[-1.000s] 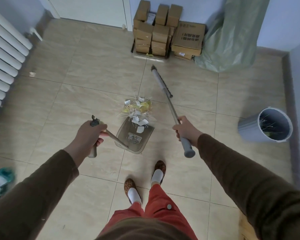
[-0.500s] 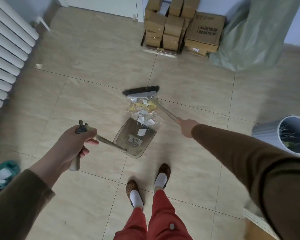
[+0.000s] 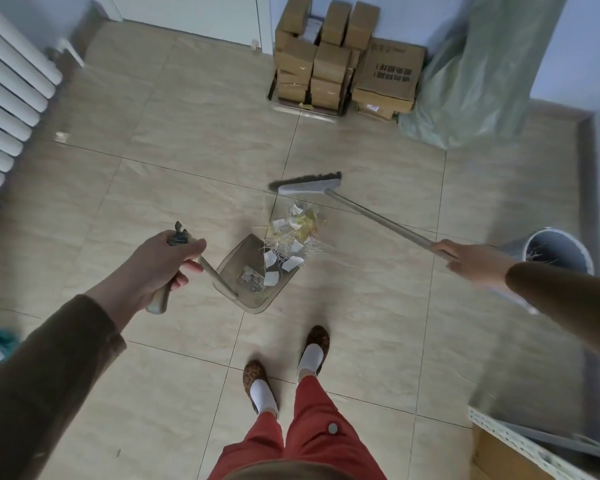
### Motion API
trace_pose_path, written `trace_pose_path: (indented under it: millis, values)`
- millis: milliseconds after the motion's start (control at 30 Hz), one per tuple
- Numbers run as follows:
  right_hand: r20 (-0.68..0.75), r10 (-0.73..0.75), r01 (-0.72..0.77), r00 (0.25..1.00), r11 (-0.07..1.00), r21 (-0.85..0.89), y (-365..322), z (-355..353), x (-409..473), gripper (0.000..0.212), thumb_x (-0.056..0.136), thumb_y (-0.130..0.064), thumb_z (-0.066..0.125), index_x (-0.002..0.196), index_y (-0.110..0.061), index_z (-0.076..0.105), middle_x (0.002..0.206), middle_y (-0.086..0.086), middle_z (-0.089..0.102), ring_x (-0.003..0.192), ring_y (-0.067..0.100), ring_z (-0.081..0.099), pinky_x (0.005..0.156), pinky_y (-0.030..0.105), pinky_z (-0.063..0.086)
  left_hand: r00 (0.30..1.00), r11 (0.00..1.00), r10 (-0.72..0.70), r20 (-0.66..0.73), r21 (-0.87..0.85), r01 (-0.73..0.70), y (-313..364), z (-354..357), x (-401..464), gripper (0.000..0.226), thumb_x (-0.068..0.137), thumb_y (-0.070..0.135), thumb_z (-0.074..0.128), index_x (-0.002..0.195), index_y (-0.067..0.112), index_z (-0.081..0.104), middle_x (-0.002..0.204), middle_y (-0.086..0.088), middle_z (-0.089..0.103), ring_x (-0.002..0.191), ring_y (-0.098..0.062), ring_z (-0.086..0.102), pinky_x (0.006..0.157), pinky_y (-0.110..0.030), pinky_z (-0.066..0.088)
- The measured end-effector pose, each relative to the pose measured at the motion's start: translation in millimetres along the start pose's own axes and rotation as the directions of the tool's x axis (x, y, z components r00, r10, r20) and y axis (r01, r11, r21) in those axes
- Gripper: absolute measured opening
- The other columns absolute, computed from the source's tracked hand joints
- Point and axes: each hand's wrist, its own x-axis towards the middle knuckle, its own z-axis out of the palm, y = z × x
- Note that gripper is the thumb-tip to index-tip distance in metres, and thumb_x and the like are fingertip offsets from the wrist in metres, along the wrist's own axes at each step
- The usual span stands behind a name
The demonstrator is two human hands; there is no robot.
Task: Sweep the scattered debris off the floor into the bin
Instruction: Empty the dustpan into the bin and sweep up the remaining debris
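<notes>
A pile of debris (image 3: 293, 233), white and yellow paper scraps with thin sticks, lies on the tiled floor at the mouth of a translucent brown dustpan (image 3: 246, 277); a few scraps sit inside the pan. My left hand (image 3: 160, 263) grips the dustpan's long handle. My right hand (image 3: 465, 259) holds the pole of a grey broom, whose head (image 3: 307, 185) rests just beyond the pile. The grey bin (image 3: 561, 249) stands at the right, partly behind my right arm, with sticks inside.
Stacked cardboard boxes (image 3: 347, 60) and a green plastic bag (image 3: 471, 74) line the far wall. A white radiator (image 3: 7, 98) runs along the left. My feet (image 3: 288, 365) stand just behind the dustpan. A cardboard box (image 3: 520, 455) sits at the lower right.
The broom swung from upright down to the floor, its head landing beyond the pile. My right hand moved right along the pole. The dustpan tilted slightly toward the pile.
</notes>
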Motion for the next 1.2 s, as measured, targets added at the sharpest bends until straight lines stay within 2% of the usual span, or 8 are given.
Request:
trace_pose_path:
  millis: [133, 233, 367, 500, 700, 800, 933, 1200]
  values:
    - [0.06, -0.004, -0.013, 0.998, 0.961, 0.276, -68.1, 40.8, 24.6, 0.043, 0.089, -0.008, 0.048, 0.131, -0.018, 0.04, 0.095, 0.019, 0.064, 0.067, 0.03, 0.061, 0.056, 0.037, 0.051, 0.999, 0.999, 0.037, 0.011, 0.032, -0.037, 14.0, 1.0, 6.8, 0.031, 0.094, 0.031, 0.067, 0.111, 0.006, 0.062, 0.097, -0.021, 0.074, 0.051, -0.015, 0.047, 0.051, -0.028, 0.039]
    - [0.161, -0.011, -0.053, 0.987, 0.92, 0.389, -124.3, 82.1, 30.4, 0.055, 0.087, -0.005, 0.048, 0.138, -0.016, 0.03, 0.103, 0.023, 0.061, 0.079, 0.035, 0.065, 0.065, 0.042, 0.057, 0.997, 0.996, 0.075, 0.021, 0.04, -0.076, 25.9, 4.7, 13.8, 0.028, 0.094, 0.028, 0.067, 0.108, 0.004, 0.062, 0.098, -0.026, 0.072, 0.05, -0.013, 0.044, 0.05, -0.026, 0.038]
    - [0.27, -0.077, -0.06, 0.96, 0.884, 0.464, -146.9, 107.4, -14.2, 0.048, 0.089, -0.005, 0.044, 0.133, -0.019, 0.031, 0.095, 0.017, 0.055, 0.061, 0.025, 0.057, 0.045, 0.029, 0.049, 0.992, 0.991, 0.119, 0.052, 0.051, -0.122, 37.3, 14.1, 22.3, 0.033, 0.093, 0.027, 0.067, 0.111, 0.001, 0.062, 0.093, -0.024, 0.07, 0.051, -0.012, 0.044, 0.049, -0.024, 0.039]
    - [0.361, -0.117, -0.124, 0.925, 0.804, 0.581, -136.6, 102.9, -57.9, 0.05, 0.088, -0.006, 0.048, 0.131, -0.029, 0.035, 0.088, 0.014, 0.053, 0.055, 0.016, 0.047, 0.044, 0.024, 0.043, 0.982, 0.984, 0.169, 0.081, 0.043, -0.173, 45.9, 27.5, 26.8, 0.036, 0.091, 0.029, 0.07, 0.111, -0.001, 0.064, 0.096, -0.027, 0.071, 0.048, -0.011, 0.046, 0.047, -0.023, 0.04]
    - [0.336, -0.165, -0.074, 0.927, 0.799, 0.597, -105.7, 90.9, -110.0, 0.052, 0.088, -0.011, 0.051, 0.131, -0.038, 0.039, 0.071, 0.007, 0.053, 0.048, 0.012, 0.045, 0.043, 0.023, 0.041, 0.986, 0.986, 0.147, 0.076, 0.072, -0.152, 34.7, 8.3, 24.1, 0.043, 0.093, 0.034, 0.067, 0.117, -0.001, 0.06, 0.094, -0.026, 0.073, 0.044, -0.01, 0.047, 0.048, -0.024, 0.041]
    - [0.289, -0.154, -0.053, 0.945, 0.799, 0.599, -89.9, 91.5, -129.2, 0.053, 0.086, -0.012, 0.054, 0.131, -0.04, 0.041, 0.067, 0.006, 0.055, 0.046, 0.012, 0.047, 0.044, 0.024, 0.043, 0.991, 0.996, 0.027, 0.13, 0.077, -0.037, 22.7, -1.9, 21.8, 0.049, 0.094, 0.041, 0.062, 0.121, 0.001, 0.056, 0.08, -0.016, 0.069, 0.045, -0.013, 0.046, 0.048, -0.024, 0.038]
    - [0.233, -0.123, -0.054, 0.965, 0.774, 0.631, -76.9, 87.9, -144.2, 0.053, 0.087, -0.01, 0.055, 0.13, -0.038, 0.042, 0.059, 0.003, 0.056, 0.042, 0.012, 0.048, 0.043, 0.025, 0.043, 0.967, 0.989, -0.147, 0.208, 0.052, 0.139, 8.0, -13.1, 23.3, 0.046, 0.092, 0.031, 0.065, 0.124, -0.001, 0.054, 0.084, -0.018, 0.07, 0.05, -0.018, 0.05, 0.046, -0.025, 0.042]
    - [0.267, -0.091, -0.102, 0.959, 0.772, 0.627, -161.1, 112.5, -80.6, 0.049, 0.091, -0.005, 0.046, 0.136, -0.022, 0.035, 0.091, 0.016, 0.054, 0.058, 0.018, 0.048, 0.042, 0.023, 0.043, 0.981, 0.987, -0.153, 0.121, 0.067, 0.145, -21.4, 0.1, 20.9, 0.03, 0.091, 0.03, 0.066, 0.108, 0.006, 0.059, 0.081, -0.015, 0.064, 0.05, -0.018, 0.047, 0.046, -0.023, 0.04]
